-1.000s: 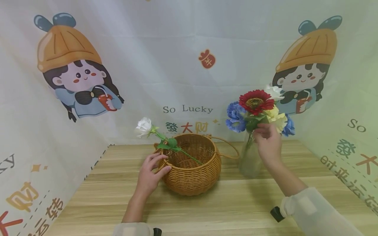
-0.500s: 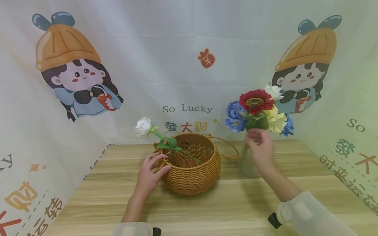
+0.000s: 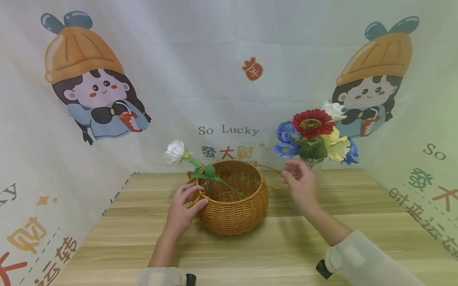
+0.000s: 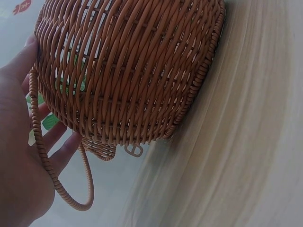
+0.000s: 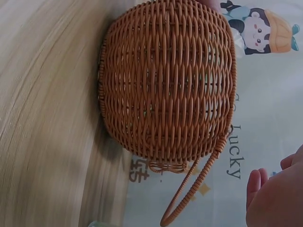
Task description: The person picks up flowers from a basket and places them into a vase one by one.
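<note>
A brown wicker basket (image 3: 232, 218) stands upright on the table, its handles folded out to the sides. My left hand (image 3: 182, 208) holds its left rim, thumb and fingers spread along it; in the left wrist view a handle loop (image 4: 61, 191) crosses the palm. One white rose (image 3: 175, 151) leans out over the left rim, its green stem running down inside. My right hand (image 3: 304, 184), fingers loosely bent, overlaps the end of the right handle (image 3: 269, 168) in the head view. The right wrist view shows that hand (image 5: 279, 194) apart from this handle, with nothing held.
A glass vase (image 3: 316, 166), partly hidden behind my right hand, carries a red gerbera-like flower (image 3: 312, 124), blue flowers (image 3: 286, 139), a yellow flower (image 3: 335, 145) and another white rose (image 3: 334, 110). A printed cloth (image 3: 229, 91) surrounds the wooden table (image 3: 229, 258).
My right hand has moved left and down from the flowers at the vase to beside the basket's right handle. The left hand and the basket have stayed in place.
</note>
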Motion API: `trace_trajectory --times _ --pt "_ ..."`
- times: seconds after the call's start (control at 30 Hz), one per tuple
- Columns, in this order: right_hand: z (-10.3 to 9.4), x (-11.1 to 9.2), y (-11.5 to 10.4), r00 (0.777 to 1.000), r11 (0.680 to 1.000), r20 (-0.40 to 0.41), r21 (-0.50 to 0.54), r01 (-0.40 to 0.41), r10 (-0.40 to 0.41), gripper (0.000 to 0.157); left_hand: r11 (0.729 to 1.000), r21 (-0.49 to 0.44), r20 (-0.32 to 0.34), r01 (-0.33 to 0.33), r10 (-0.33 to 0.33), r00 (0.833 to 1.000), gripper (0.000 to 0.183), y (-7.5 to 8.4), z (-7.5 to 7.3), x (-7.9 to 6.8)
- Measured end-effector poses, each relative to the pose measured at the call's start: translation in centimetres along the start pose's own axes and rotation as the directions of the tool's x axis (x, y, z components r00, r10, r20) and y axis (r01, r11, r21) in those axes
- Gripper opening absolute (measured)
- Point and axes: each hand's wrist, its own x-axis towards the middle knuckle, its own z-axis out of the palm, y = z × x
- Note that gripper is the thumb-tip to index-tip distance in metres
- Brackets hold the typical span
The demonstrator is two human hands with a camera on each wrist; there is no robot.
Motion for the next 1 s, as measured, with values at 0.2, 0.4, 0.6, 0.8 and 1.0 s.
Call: trace_trajectory --times 0.2,0.4,0.6,0.8,1.0 --pt "0.6 -0.2 0.3 1.000 1.000 0.004 0.017 -0.002 0.002 0.022 1.000 -0.003 0.005 -0.002 0.002 1.000 0.033 -0.1 0.2 0.1" --pt "1.2 -0.2 0.5 0.999 1.000 0.038 -0.020 -0.005 0.006 0.022 1.000 -0.017 -0.010 0.006 -0.006 1.000 0.032 0.4 0.1 0.0" --pt "1.8 -0.2 0.5 0.999 0.999 0.047 -0.049 -0.003 0.006 0.021 0.999 -0.028 -0.005 0.018 -0.019 1.000 0.030 3.9 -0.6 -0.3" --pt "2.3 0.0 0.3 0.997 0.996 0.071 -0.084 0.011 -0.005 0.021 0.998 -0.043 0.005 0.053 -0.052 0.999 0.028 4.8 -0.7 -0.1" --pt "3.3 0.6 -0.7 0.993 0.997 0.109 -0.064 0.053 -0.046 0.022 0.996 -0.051 0.014 0.072 -0.071 0.997 0.028 4.7 -1.0 0.0"
